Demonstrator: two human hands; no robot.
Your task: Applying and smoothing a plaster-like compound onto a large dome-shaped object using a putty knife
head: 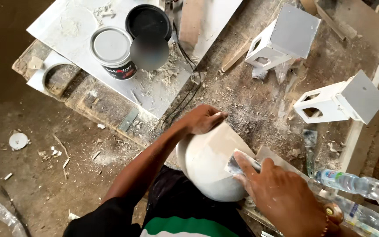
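Hands (242, 153) on white dome (207, 166), rounded end toward person.

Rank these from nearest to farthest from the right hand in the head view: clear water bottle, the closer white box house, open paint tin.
From the right hand:
1. Clear water bottle, lying just right of it at the bench edge.
2. Closer white box house, up and to the right.
3. Open paint tin, far upper left on the white board.
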